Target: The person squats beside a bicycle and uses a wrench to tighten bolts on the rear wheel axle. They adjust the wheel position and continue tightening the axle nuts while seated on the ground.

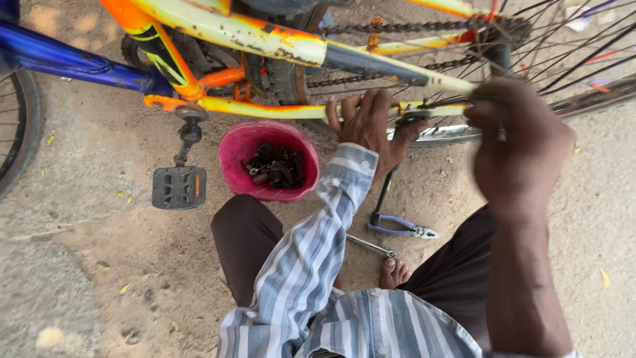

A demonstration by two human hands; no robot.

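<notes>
1. Black pedal (179, 187) hangs well off to the left of both hands, below the orange and yellow bicycle frame (265, 40).
2. Just left of the left hand sits a pink bowl (246, 149) filled with dark metal parts (277, 166) on the sandy ground.
3. Left hand (369, 129), in a striped sleeve, curls its fingers over the lower frame tube (278, 109).
4. Below and between the hands lie blue-handled pliers (402, 227) and a spanner (371, 246).
5. Right hand (520, 142) is blurred at the rear wheel (583, 59); I cannot tell what it holds.
</notes>
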